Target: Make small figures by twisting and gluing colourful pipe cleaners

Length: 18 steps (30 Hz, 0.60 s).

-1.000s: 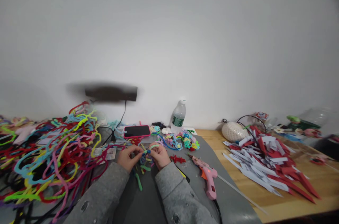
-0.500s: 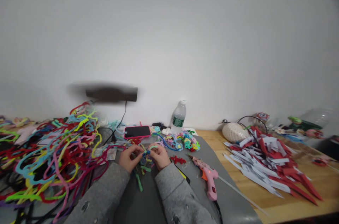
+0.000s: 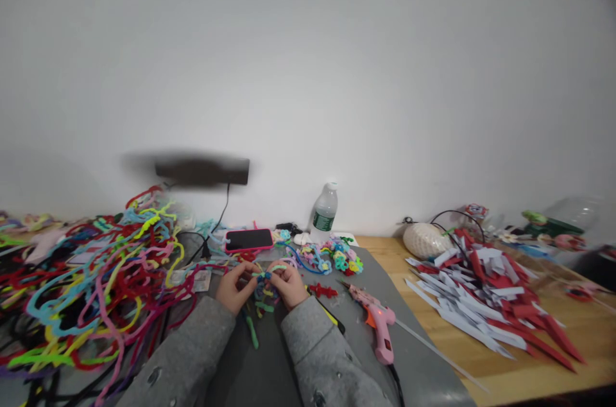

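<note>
Both hands [image 3: 234, 289] [image 3: 289, 286] pinch a blue piece [image 3: 264, 277]; a phone [image 3: 249, 240] lies beyond.

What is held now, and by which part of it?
A small, fuzzy blue and green piece, by its left side in the left hand and its right side in the right hand; finer detail is unclear.

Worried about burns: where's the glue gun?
Head view: the glue gun lies on the grey mat, right of the right hand, near the red piece.
</note>
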Each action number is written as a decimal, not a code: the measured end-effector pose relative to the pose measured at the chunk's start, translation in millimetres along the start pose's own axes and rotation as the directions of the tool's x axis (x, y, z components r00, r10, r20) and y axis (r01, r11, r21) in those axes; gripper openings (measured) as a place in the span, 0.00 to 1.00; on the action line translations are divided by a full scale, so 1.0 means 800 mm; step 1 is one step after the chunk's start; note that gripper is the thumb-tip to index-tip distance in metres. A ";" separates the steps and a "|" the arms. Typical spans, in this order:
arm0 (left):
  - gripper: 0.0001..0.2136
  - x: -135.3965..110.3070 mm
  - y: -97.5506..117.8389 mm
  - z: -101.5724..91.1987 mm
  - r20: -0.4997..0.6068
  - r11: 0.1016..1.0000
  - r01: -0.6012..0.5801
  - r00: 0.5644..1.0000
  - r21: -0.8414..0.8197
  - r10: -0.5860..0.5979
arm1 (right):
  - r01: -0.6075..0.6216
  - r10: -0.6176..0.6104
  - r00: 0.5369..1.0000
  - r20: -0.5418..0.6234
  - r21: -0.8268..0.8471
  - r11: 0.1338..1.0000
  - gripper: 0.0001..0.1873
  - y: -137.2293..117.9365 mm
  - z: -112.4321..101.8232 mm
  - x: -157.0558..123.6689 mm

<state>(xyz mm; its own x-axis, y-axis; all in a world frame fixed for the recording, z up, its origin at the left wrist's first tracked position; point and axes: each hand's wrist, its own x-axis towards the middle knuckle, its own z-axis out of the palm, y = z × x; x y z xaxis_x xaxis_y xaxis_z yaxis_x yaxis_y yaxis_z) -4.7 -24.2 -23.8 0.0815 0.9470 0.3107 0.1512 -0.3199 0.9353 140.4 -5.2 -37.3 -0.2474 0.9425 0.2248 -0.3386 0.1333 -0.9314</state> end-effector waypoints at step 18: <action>0.07 0.003 0.003 -0.008 0.185 0.991 -0.002 0.983 0.133 -0.023 | 0.006 -0.006 1.000 -0.004 -0.068 0.998 0.13 0.003 -0.003 0.001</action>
<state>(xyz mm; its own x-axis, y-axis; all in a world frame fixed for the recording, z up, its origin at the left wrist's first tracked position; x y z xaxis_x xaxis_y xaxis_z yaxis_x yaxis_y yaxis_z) -10.2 -22.6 -20.0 0.2587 0.9323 0.2527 0.2806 -0.3228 0.9039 141.5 -3.6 -39.9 -0.2415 0.9430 0.2290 -0.2770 0.1591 -0.9476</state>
